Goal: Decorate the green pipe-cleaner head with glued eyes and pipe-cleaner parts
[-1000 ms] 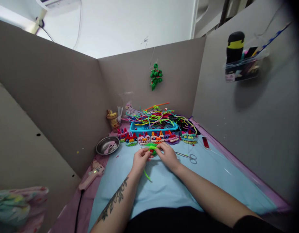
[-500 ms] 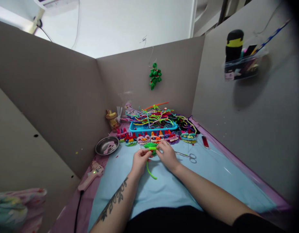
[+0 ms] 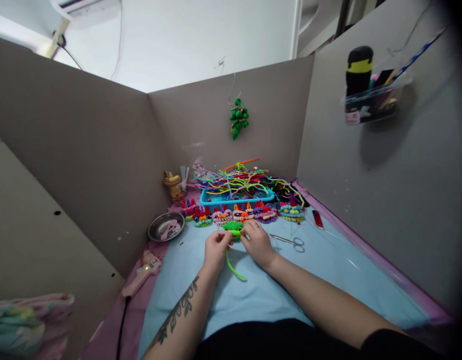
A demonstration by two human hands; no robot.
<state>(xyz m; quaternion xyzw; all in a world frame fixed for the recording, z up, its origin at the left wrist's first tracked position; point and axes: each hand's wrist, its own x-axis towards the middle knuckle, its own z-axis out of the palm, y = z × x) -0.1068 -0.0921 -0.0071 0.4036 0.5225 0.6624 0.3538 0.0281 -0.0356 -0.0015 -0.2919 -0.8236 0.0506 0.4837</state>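
Grey panels [image 3: 276, 112] wall in the tabletop [image 3: 321, 285], which is spread with a pale blue cover over a pink one. A green beaded-looking ornament [image 3: 239, 121] hangs by a wire against the back panel, and a clear container [image 3: 369, 111] of tools is mounted on the right one. At the back, a blue tray [image 3: 205, 200] is heaped with fuzzy stems [image 3: 236, 181] in many colours, and in front of it runs a row of colourful fuzzy faces [image 3: 243, 213].

Just before that row, near the middle, is a small green fuzzy piece [image 3: 232, 226], with a bright green stem [image 3: 236, 271] laid across its front. The left hand [image 3: 216, 246] pinches the stem at its left side between thumb and fingertips; the right hand [image 3: 260, 244] has its fingers closed at the other side, so the two meet closely around the piece. The stem's loose end drops below the left hand and curves rightward over the cover.

Scissors [image 3: 289, 241] lie right of the right hand. Off to the left are a metal bowl [image 3: 154, 231] and a pink glue gun [image 3: 140, 278].
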